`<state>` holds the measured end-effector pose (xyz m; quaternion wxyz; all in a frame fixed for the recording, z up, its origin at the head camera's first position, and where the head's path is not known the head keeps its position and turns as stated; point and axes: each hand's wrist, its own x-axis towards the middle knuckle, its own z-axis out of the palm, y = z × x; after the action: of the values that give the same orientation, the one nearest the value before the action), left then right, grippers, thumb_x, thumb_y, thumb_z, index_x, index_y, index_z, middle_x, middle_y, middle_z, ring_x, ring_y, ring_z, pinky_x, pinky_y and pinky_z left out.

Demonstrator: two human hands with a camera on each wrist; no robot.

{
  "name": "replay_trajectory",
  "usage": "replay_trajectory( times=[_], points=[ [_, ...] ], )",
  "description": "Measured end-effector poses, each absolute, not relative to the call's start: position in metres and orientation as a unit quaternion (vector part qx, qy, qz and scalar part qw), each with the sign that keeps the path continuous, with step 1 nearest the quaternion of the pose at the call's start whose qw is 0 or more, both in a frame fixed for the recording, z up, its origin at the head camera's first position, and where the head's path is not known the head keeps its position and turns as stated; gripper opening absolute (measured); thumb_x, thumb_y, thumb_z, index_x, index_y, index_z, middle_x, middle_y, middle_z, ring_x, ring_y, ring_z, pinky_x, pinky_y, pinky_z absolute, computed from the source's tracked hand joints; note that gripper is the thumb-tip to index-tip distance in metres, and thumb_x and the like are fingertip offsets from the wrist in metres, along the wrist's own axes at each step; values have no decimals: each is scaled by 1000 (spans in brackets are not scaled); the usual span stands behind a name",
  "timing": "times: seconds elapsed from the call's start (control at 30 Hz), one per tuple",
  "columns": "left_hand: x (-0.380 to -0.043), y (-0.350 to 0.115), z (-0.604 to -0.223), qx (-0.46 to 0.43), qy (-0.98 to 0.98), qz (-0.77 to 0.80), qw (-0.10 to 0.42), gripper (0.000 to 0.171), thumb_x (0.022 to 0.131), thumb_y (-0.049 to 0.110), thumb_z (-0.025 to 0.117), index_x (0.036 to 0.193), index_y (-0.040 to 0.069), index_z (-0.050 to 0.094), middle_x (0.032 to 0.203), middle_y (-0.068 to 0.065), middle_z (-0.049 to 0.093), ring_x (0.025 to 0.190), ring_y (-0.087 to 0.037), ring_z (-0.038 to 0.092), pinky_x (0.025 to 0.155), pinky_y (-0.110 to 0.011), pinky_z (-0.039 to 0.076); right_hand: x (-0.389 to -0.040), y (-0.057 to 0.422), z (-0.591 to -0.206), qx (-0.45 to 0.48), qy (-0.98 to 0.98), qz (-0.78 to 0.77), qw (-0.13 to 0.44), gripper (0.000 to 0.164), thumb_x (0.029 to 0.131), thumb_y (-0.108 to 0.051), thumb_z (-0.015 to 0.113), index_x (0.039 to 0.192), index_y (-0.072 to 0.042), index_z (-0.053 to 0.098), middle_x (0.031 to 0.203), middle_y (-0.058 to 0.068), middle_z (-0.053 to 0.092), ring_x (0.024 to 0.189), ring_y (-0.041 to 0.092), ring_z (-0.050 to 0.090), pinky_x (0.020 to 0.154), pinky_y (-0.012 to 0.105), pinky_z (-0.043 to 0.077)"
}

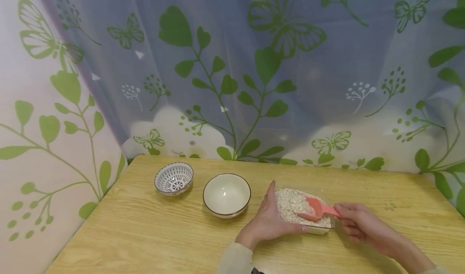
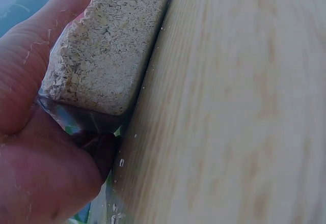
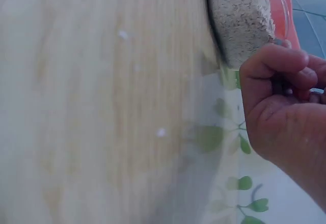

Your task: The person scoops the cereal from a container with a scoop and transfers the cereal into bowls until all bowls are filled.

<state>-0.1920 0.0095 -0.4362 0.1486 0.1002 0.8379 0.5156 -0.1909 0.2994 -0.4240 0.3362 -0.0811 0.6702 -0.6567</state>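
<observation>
A clear rectangular container (image 1: 317, 229) full of rolled oats (image 1: 290, 201) stands on the table at right of centre. My left hand (image 1: 269, 221) holds its left end, with the thumb along the near side and the fingers at the left side, partly hidden in the left wrist view. My right hand (image 1: 367, 225) pinches the handle of a pink scoop (image 1: 316, 209) between thumb and fingers. The scoop's bowl lies in the oats and has some oats in it. In the right wrist view, the pink scoop (image 3: 277, 10) shows only partly, beyond the oats.
Left of the container stands a cream bowl (image 1: 227, 195) with a dark rim. Farther left is a smaller patterned bowl (image 1: 174, 179). A curtain (image 1: 225, 64) with leaves and butterflies hangs behind the wooden table (image 1: 163, 233). A few flakes (image 2: 121, 163) lie near the container.
</observation>
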Motion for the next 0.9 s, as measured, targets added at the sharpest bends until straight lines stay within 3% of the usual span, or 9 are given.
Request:
replay_trajectory(
  times=[0.17,0.4,0.67,0.9],
  points=[
    [-191,10,-436,100,837,516,152,140,67,52,93,164,38,-7,171,-18,14,156,-40,22,120,-63,33,-190,307,-433,-100,617,-696,354,30,114,-29,29,94,-18,48,69,-8,30,57,13,16,55,29,18],
    [-191,9,-435,104,838,511,158,140,68,54,92,164,37,-8,171,-19,13,157,-40,20,120,-63,33,-188,313,-439,-99,575,-721,373,27,114,-28,30,98,-20,51,77,-10,42,62,7,30,58,26,24],
    [-191,8,-432,109,844,501,159,140,68,56,91,164,36,-9,172,-18,11,157,-40,20,121,-63,32,-186,313,-443,-149,505,-762,378,38,115,-25,19,104,-21,55,78,-9,40,63,11,21,59,31,15],
    [-190,7,-430,114,855,482,153,140,68,57,90,165,33,-9,172,-21,8,157,-41,18,122,-62,30,-186,313,-440,-145,482,-777,378,41,115,-25,16,106,-21,56,78,-8,38,63,12,19,60,30,15]
  ],
)
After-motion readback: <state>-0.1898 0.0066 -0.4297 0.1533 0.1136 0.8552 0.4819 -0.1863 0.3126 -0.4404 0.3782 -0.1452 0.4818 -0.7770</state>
